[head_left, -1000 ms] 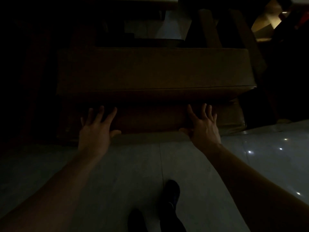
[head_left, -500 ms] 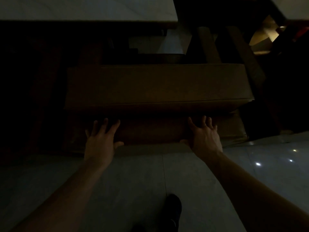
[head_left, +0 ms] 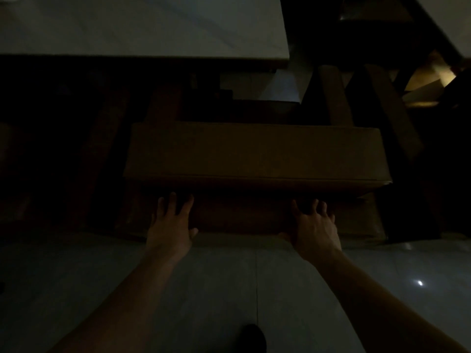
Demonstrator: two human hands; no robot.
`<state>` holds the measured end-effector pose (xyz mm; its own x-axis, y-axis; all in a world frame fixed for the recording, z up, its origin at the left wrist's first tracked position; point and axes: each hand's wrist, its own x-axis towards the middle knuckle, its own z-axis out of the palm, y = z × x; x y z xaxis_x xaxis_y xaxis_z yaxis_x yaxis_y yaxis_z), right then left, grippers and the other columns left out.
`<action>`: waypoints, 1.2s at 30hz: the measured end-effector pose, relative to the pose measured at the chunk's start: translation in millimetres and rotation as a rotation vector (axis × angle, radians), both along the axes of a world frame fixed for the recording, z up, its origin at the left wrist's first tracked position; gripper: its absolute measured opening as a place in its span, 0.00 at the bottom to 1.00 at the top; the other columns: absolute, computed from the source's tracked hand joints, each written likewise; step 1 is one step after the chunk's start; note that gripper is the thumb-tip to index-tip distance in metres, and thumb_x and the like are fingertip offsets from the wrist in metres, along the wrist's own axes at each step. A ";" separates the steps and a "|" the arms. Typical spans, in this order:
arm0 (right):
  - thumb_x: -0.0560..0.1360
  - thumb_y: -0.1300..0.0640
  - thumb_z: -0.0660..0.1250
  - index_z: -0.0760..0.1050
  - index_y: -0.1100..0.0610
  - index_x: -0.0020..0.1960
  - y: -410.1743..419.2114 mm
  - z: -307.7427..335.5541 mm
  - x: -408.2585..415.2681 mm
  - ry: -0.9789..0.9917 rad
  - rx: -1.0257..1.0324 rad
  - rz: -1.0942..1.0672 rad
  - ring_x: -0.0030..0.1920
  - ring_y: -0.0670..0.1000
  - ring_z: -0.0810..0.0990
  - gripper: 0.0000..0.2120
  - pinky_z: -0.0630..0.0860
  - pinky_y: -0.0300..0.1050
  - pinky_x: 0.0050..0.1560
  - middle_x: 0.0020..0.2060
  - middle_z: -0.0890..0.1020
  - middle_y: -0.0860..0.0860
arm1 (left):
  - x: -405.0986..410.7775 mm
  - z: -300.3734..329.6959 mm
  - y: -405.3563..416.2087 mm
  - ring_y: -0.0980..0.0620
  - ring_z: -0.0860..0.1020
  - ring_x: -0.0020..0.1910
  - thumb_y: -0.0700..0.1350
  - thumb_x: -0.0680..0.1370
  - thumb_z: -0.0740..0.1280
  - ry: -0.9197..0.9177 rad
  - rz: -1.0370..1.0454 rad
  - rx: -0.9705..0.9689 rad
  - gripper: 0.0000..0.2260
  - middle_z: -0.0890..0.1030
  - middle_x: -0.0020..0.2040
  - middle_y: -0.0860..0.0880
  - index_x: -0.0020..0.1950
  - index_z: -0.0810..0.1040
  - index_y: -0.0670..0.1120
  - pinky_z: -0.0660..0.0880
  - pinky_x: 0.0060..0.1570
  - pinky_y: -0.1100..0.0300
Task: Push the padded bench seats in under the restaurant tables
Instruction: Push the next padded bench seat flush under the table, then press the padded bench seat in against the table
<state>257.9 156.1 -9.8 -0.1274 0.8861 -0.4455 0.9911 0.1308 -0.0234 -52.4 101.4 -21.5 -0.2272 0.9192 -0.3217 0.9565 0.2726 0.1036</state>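
Dim light covers a pale tiled floor [head_left: 216,289] that runs from the bottom of the view up to the foot of a padded bench seat [head_left: 254,151], a long brown upholstered box lying crosswise in the middle of the scene. Its cushion top overhangs a darker front panel. Beyond and above it a pale counter [head_left: 142,26] fills the upper left; the far edge of the seat lies near the shadow below that top, but how far it reaches under cannot be told in the gloom. Both arms stretch forward. The left hand [head_left: 169,226] lies flat against the front panel toward the seat's left part, fingers [head_left: 172,203] straight and spread, tips up under the cushion's lip. The right hand [head_left: 314,229] presses the same panel toward the right part, fingers spread likewise, thumb low near the floor. Dark wooden legs [head_left: 334,98] slant upward behind the seat at right, and 1 dark shoe [head_left: 253,337] shows at the bottom edge.
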 end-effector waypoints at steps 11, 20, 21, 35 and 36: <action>0.75 0.39 0.66 0.51 0.43 0.78 -26.7 50.4 -45.4 0.162 -0.132 -0.008 0.75 0.61 0.61 0.38 0.73 0.59 0.65 0.76 0.60 0.55 | -11.4 71.5 -32.0 0.46 0.55 0.77 0.63 0.77 0.63 -0.138 -0.061 0.001 0.35 0.55 0.80 0.49 0.79 0.51 0.57 0.57 0.73 0.50; 0.73 0.31 0.62 0.56 0.44 0.78 -56.5 104.1 -135.1 0.200 -0.120 -0.012 0.75 0.56 0.63 0.39 0.70 0.56 0.67 0.76 0.63 0.52 | -95.1 110.2 -58.5 0.49 0.60 0.75 0.66 0.76 0.63 -0.264 -0.079 0.063 0.35 0.58 0.79 0.51 0.79 0.53 0.58 0.60 0.73 0.48; 0.73 0.31 0.62 0.57 0.44 0.78 -63.0 109.4 -147.3 0.201 -0.106 -0.021 0.74 0.56 0.64 0.38 0.71 0.56 0.67 0.76 0.64 0.51 | -107.9 113.3 -63.9 0.49 0.60 0.75 0.66 0.76 0.62 -0.279 -0.080 0.072 0.35 0.58 0.79 0.52 0.79 0.54 0.57 0.60 0.72 0.49; 0.75 0.32 0.62 0.56 0.46 0.79 -145.6 143.2 -397.5 0.297 -0.032 0.082 0.76 0.55 0.62 0.38 0.66 0.54 0.71 0.78 0.60 0.53 | -352.3 139.7 -159.4 0.48 0.62 0.74 0.64 0.77 0.63 -0.199 0.016 0.226 0.32 0.61 0.78 0.50 0.78 0.59 0.56 0.63 0.70 0.50; 0.75 0.33 0.62 0.56 0.46 0.79 -149.4 141.4 -414.8 0.295 -0.035 0.091 0.76 0.56 0.62 0.37 0.66 0.54 0.71 0.78 0.60 0.53 | -367.3 137.6 -164.8 0.48 0.62 0.74 0.64 0.77 0.62 -0.186 0.027 0.229 0.33 0.62 0.77 0.50 0.78 0.58 0.56 0.63 0.70 0.51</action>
